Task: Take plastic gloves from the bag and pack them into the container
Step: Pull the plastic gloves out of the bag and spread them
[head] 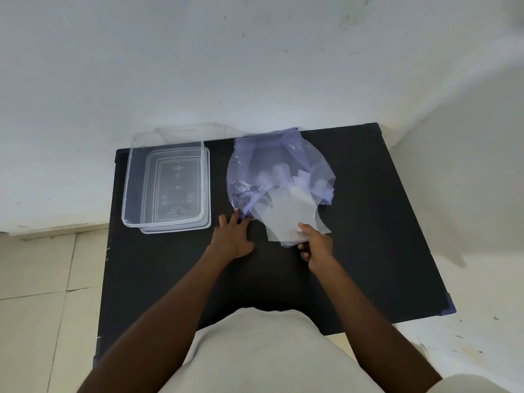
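Table (pixel 368 222): a black tabletop is carrying everything, its far edge sitting against a white wall (pixel 198 66).
Bag (pixel 283 165): a thin purple plastic bag is lying toward the far edge, right of the middle, its mouth facing the near edge and its body puffing up loosely.
Gloves (pixel 289 217): a clear, whitish bundle of plastic gloves is sticking out of the bag's mouth toward the near edge; more pale pieces are showing through the purple film inside, too blurred to count.
Left hand (pixel 234 236): it is lying palm down on the tabletop with fingers spread, the fingertips pressing the bag's near left rim flat against the table.
Right hand (pixel 316 245): thumb and fingers are pinching closed on the near end of the glove bundle, just outside the bag.
Container (pixel 133 177): a clear rectangular plastic box is sitting at the far left corner, open on top, nothing visible inside, well apart from the gloves.
Lid (pixel 206 199): a clear lid is lying under the container, showing past its right and near sides.
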